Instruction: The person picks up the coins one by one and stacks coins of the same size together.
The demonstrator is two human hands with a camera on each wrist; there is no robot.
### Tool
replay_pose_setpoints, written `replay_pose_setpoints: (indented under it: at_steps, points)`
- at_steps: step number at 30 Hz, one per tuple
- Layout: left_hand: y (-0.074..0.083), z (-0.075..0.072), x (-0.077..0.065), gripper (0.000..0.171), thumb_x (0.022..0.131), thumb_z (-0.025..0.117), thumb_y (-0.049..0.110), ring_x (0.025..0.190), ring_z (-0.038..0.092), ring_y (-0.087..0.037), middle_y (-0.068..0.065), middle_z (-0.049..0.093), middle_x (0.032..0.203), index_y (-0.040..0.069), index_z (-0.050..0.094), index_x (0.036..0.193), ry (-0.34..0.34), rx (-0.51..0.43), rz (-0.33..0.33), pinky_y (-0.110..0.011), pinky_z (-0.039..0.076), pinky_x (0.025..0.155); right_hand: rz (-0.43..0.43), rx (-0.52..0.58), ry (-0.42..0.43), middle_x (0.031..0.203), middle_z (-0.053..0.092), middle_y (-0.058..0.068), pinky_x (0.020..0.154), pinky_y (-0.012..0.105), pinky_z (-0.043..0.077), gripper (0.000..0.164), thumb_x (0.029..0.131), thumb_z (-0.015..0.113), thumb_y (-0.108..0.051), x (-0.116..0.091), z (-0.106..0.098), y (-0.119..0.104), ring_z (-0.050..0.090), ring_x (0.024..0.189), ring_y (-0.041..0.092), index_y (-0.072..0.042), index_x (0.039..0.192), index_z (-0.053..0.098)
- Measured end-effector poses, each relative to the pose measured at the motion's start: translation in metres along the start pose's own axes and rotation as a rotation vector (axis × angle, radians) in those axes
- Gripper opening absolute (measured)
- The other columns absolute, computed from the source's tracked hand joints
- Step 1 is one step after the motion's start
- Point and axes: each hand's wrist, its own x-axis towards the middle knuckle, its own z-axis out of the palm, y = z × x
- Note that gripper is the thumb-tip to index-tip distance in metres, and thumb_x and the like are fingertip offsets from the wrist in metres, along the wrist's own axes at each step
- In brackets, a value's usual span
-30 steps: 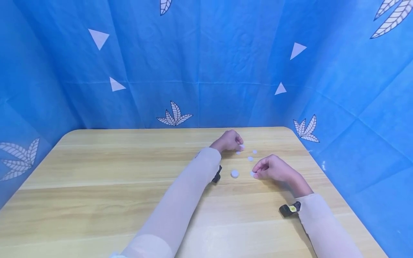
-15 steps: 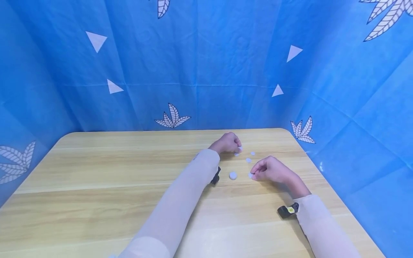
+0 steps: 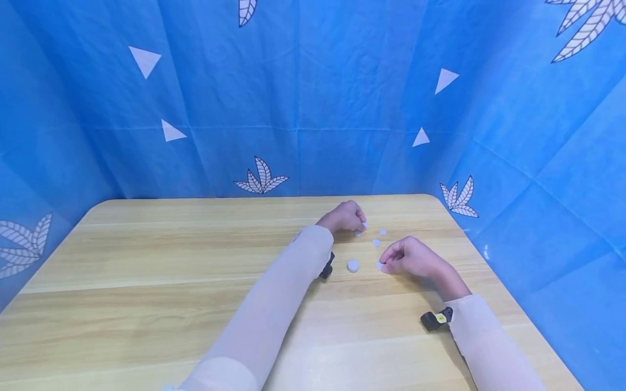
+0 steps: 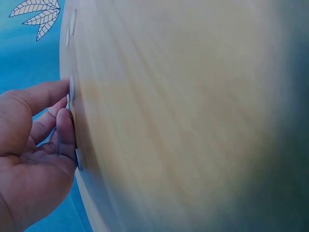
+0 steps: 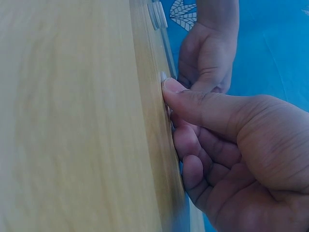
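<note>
Reaching toward the back right of the table, my left hand (image 3: 346, 216) pinches a small white disc (image 3: 364, 225) by its edge. Beside its fingers another flat white disc (image 3: 358, 234) lies on the wood. Closer to me, my right hand (image 3: 413, 257) has thumb and fingers at a white disc (image 3: 379, 265) low at the tabletop. In the right wrist view the thumb covers most of that disc (image 5: 163, 76). To its left stands a short stack of white discs (image 3: 352, 266). Two single discs lie between the hands, a nearer disc (image 3: 376, 243) and a farther disc (image 3: 383, 232).
The wooden table (image 3: 146, 304) ends at rounded back corners. A blue curtain (image 3: 342, 98) with white leaf and triangle prints rises behind it and along both sides. My left sleeve (image 3: 274, 309) stretches across the table's middle. A black wrist camera (image 3: 432, 320) sits on my right cuff.
The head view has shifted slightly, moving the scene a little down and left. Both hands keep their places at the discs.
</note>
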Motion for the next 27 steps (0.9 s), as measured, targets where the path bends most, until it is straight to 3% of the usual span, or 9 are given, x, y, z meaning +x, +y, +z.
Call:
replay_pose_setpoints:
  at_steps: [7,20,27]
  points:
    - [0.0001,-0.0015,-0.0037,0.012,0.093,0.077,0.018,0.088,0.056,-0.015,0.0,0.064,0.099,0.013,0.068,0.1,-0.008,0.025,-0.005,-0.029,0.05,0.08,-0.023,0.007,-0.006,0.086,0.074,0.004,0.073,0.026,0.055,0.014,0.085,0.084,-0.011,0.0021,0.0018,0.0012,0.066,0.081,0.02,-0.005,0.097,0.078]
    - [-0.007,0.0046,0.0002,0.011,0.091,0.077,0.011,0.088,0.056,-0.016,-0.001,0.063,0.093,0.011,0.067,0.096,0.06,0.048,0.126,-0.027,0.049,0.08,-0.008,0.006,-0.009,0.086,0.074,0.004,0.072,0.026,0.055,0.014,0.085,0.083,-0.01,0.0008,0.0044,0.0,0.066,0.08,0.02,-0.005,0.097,0.078]
    - [-0.004,0.0022,-0.0032,0.006,0.092,0.071,0.005,0.088,0.06,-0.015,0.0,0.069,0.095,0.009,0.071,0.096,0.096,0.004,0.196,-0.024,0.051,0.08,-0.014,0.009,-0.005,0.086,0.074,0.004,0.073,0.026,0.055,0.014,0.085,0.083,-0.01,0.001,0.0039,0.0,0.066,0.081,0.02,-0.005,0.097,0.078]
